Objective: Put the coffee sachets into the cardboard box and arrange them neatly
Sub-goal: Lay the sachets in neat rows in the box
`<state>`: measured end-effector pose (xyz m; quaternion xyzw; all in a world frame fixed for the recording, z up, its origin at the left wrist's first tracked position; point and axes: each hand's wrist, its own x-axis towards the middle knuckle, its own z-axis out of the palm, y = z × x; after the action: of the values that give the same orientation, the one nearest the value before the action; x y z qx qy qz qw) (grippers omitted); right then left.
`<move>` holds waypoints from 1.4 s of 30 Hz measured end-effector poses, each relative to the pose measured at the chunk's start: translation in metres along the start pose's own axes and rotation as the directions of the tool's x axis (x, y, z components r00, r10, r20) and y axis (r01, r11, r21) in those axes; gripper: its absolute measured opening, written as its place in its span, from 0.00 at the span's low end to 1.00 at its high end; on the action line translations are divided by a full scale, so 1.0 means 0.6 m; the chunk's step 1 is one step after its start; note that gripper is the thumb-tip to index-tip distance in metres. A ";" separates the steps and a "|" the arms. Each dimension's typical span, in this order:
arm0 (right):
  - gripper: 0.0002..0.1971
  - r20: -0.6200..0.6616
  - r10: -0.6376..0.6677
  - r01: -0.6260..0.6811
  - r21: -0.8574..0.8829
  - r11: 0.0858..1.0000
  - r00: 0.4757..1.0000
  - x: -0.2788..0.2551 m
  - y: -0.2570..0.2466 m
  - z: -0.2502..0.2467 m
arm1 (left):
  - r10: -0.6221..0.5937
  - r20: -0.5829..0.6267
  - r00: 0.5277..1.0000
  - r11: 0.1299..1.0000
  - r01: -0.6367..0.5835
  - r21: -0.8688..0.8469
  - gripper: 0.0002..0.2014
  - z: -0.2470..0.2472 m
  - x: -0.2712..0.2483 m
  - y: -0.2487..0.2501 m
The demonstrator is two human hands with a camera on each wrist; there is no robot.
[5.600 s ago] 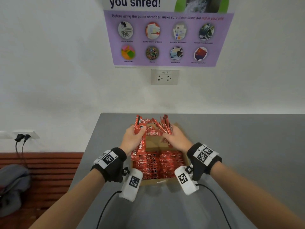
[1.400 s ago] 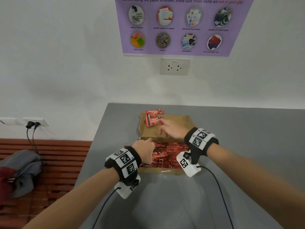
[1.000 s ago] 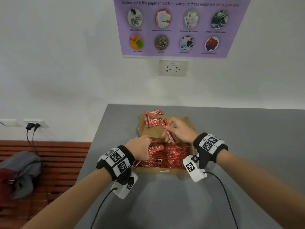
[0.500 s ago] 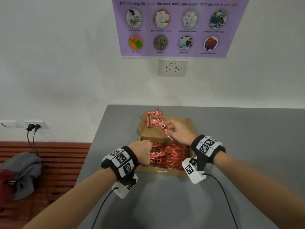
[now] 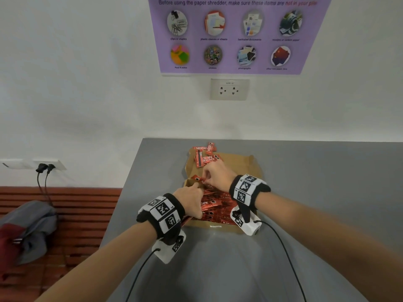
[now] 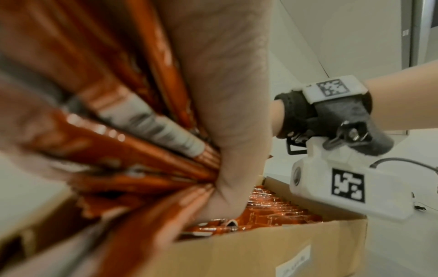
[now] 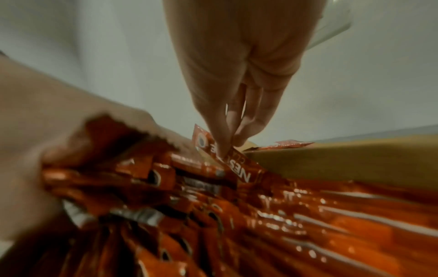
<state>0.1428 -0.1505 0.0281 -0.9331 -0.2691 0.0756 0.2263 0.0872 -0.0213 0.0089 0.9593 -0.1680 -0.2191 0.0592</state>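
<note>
Left hand [image 5: 190, 198] grips a fanned bundle of sachets [image 6: 132, 142] at the cardboard box [image 5: 218, 227] near-left corner. Right hand [image 5: 217, 176] pinches one sachet [image 7: 233, 165] over the packed rows. Loose sachets [image 5: 205, 156] lie on the far flap.

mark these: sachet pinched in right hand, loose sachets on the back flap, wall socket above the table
pinched sachet [image 7: 239, 171], right wrist view, printed face below the fingertips.
loose sachets [image 5: 206, 159], head view, middle of the pile on the flap.
wall socket [image 5: 229, 89], head view, plate centre.
</note>
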 end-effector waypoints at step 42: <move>0.01 -0.054 0.047 -0.054 -0.135 0.989 0.997 -0.018 -0.004 0.005 | 0.052 0.065 0.997 0.984 -0.040 -0.171 0.30 0.001 0.005 -0.019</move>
<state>0.1317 -0.1535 0.0269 -0.9546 -0.2440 0.0390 0.1666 0.0930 -0.0119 0.0050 0.9385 -0.1727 -0.2644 0.1399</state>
